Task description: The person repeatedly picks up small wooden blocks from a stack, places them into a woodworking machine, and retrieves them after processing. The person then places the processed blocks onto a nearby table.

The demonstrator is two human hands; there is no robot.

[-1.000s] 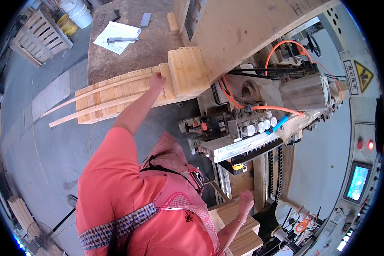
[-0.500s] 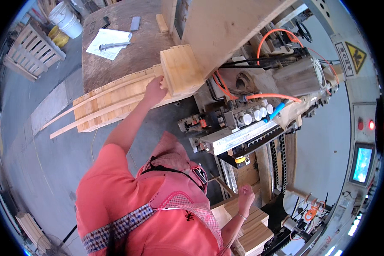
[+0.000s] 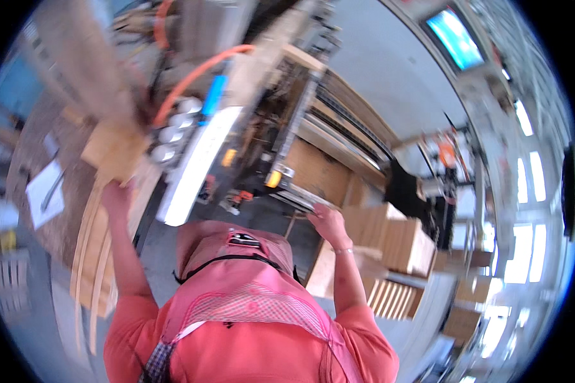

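My left hand point(image 3: 117, 193) is at the near end of a pale wooden block point(image 3: 115, 150), above long wooden strips point(image 3: 99, 274) that lie on a row of boards. Its fingers are smeared by motion, so their grip does not show. My right hand point(image 3: 329, 225) is held in front of the machine's lower frame, near a stack of wooden pieces point(image 3: 390, 236). Its fingers are bent inward and closed; what they hold, if anything, is hidden.
Between my arms stands a machine with a white metal bar point(image 3: 201, 169), round silver knobs point(image 3: 172, 131) and an orange hose point(image 3: 198, 73). A lit screen point(image 3: 455, 39) is at upper right. Paper point(image 3: 45, 195) lies on the brown table at left. Slotted wooden pieces point(image 3: 393, 300) sit at right.
My view has swung to the right, so the machine and table appear farther left. More wooden stacks and bright windows now show at right. My left hand stays by the wooden block.
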